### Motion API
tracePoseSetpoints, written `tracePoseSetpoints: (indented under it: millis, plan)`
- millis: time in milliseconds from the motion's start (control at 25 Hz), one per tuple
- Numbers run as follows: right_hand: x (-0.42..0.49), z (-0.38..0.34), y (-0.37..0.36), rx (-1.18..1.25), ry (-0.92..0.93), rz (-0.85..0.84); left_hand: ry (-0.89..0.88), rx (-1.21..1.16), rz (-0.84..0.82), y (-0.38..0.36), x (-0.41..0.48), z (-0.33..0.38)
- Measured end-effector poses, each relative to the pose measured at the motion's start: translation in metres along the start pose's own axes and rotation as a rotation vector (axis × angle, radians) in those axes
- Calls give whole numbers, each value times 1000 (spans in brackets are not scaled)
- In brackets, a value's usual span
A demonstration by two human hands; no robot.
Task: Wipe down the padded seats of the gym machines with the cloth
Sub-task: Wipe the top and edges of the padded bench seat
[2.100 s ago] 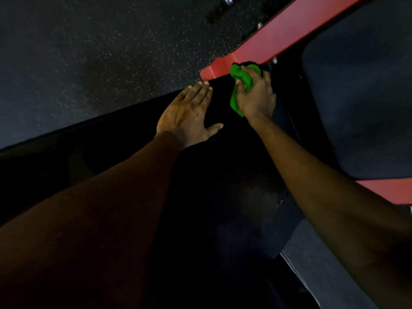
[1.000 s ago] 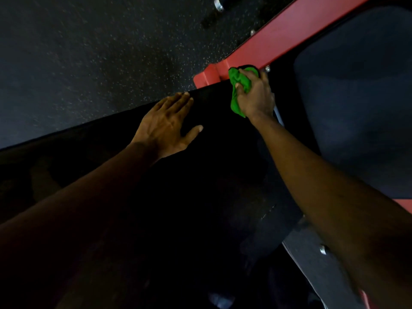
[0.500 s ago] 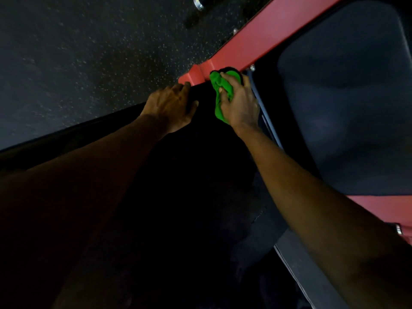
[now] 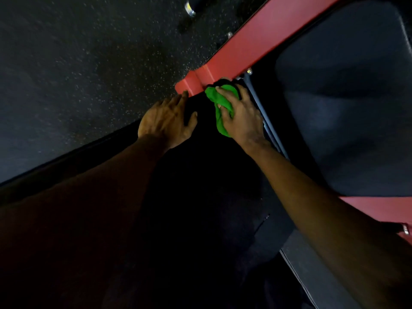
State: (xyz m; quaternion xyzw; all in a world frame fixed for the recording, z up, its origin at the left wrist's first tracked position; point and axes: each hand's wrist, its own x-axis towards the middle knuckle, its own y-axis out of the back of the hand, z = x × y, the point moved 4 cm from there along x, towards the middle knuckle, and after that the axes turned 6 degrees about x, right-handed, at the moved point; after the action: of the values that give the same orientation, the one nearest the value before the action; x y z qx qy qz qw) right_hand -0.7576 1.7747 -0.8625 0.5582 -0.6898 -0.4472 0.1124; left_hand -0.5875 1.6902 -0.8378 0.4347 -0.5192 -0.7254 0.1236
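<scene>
Left hand (image 4: 167, 121), flat and empty, is closing in at 9 o'clock of the right hand (image 4: 243, 119) (gripping the cloth (image 4: 219, 101)), likely finishing this seat (image 4: 200, 186) corner.

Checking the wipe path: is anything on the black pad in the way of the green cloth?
Yes: the left hand rests on the black pad just left of the green cloth gripped by the right hand. The red frame bounds the far end.

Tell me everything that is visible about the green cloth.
The green cloth is bright green, soft-looking fabric, bunched into a crumpled wad. The right hand grips it, fingers curled over it, against the black padded seat, close under the end of the red frame bar. A tail sticks out below the thumb.
</scene>
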Motion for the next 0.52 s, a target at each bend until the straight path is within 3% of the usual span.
tracePoseSetpoints:
  millis: [200,280,400,520]
  plan:
    - [35,20,3,39,-325,76,-38,-28,30,-5,2,0]
    - [36,6,-1,28,-257,58,-83,-21,51,-6,2,0]
    - [38,-10,-4,5,-8,-10,-146,-5,71,-9,2,0]
    - [42,13,4,13,-73,13,-198,-5,143,-10,1,0]
